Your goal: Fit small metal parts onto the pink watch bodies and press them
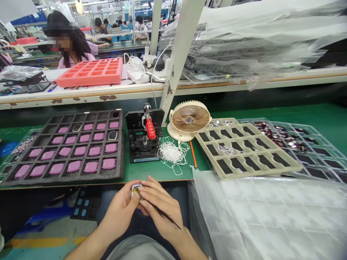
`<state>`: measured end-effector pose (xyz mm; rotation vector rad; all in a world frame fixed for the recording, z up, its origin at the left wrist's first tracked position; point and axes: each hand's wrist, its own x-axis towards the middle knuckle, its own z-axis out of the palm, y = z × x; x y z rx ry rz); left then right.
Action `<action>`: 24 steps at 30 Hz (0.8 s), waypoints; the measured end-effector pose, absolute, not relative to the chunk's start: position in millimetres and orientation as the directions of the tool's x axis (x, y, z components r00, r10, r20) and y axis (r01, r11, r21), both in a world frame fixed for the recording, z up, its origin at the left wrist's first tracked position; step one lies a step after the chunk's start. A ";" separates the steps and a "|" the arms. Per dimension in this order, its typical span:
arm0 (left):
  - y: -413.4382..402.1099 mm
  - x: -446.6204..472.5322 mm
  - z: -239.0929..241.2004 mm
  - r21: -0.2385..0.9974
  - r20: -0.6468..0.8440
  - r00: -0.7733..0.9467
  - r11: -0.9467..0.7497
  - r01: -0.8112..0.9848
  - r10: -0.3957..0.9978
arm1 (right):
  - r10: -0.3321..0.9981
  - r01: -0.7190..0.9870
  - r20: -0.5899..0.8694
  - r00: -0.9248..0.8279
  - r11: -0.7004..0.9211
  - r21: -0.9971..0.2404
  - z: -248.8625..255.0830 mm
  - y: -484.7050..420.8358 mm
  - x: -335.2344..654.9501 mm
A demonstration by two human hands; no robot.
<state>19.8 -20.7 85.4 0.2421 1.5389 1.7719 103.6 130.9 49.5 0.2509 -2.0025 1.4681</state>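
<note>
Just in front of the bench edge, my left hand (120, 207) pinches a small, pale-framed watch case (133, 189) with something yellow inside. My right hand (162, 204) grips dark tweezers (166, 216), whose tips reach into the case; the fingers partly cover both. Beyond my hands lies a heap of thin white rings (172, 151), beside a black clamp fixture (145, 142) with a red handle. A dark foam tray (65, 179) at the left holds rows of purple watch-shaped pieces (65, 151) and several dark-faced ones.
A beige fan (189, 119) stands behind the rings, an orange stick (193, 153) lies right of them. Further right are a beige compartment tray (260, 172) and a clear tray with dark red parts (287, 139). Plastic sheeting (260, 209) covers the right front. A person (72, 43) sits across the shelf.
</note>
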 end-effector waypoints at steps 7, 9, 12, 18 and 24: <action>-20.1 19.2 81.0 0.911 -0.335 -0.684 0.039 -0.410 0.648 | 0.149 -0.506 0.596 -0.789 0.392 -0.768 39.0 130.8 108.1; -19.7 19.9 82.4 0.872 -0.358 -0.658 -0.014 -0.488 0.663 | 0.140 -0.535 0.635 -0.760 0.421 -0.733 33.9 129.7 108.4; -19.6 20.4 85.7 0.804 -0.377 -0.628 -0.097 -0.587 0.681 | 0.213 -0.552 0.670 -0.712 0.420 -0.720 27.1 127.2 107.1; -18.3 15.1 83.6 0.672 -0.366 -0.571 -0.216 -0.709 0.735 | 0.425 -0.529 0.599 -0.679 0.282 -0.800 16.9 116.1 109.0; -8.4 14.5 73.8 0.609 -0.437 -0.584 -0.252 -0.752 0.684 | 0.822 -0.267 0.385 -0.421 0.293 -0.918 27.5 146.7 97.1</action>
